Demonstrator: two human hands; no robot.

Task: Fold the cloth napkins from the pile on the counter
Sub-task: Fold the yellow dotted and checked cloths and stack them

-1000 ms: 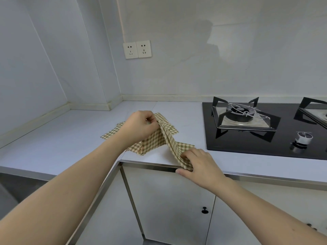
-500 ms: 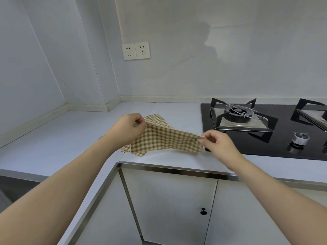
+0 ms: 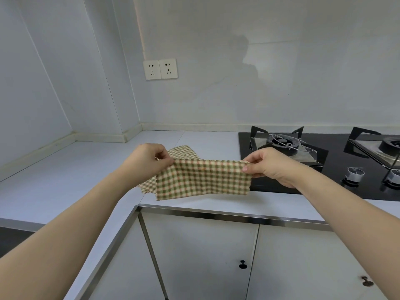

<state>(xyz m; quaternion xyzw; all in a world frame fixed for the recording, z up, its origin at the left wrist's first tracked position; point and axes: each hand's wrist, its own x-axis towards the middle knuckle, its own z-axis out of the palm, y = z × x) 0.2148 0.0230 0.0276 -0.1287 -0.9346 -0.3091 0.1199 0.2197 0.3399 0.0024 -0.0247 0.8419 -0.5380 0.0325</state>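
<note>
- Cabinet doors [image 3: 201, 256]: directly below me, under the steel-edged counter [image 3: 65, 169].
- Checked napkin [image 3: 203, 180]: a second ago bunched against the counter edge; now lifted and stretched flat between my hands, lower edge hanging just above the counter.
- My left hand [image 3: 149, 161]: pinching the top left corner.
- My right hand [image 3: 268, 165]: pinching the top right corner, moved up from the counter edge.
- Remaining pile [image 3: 184, 151]: behind the held napkin, on the counter.
- Gas hob [image 3: 324, 169]: right, beyond.
- Judgement: spread out, ready for the first fold.
</note>
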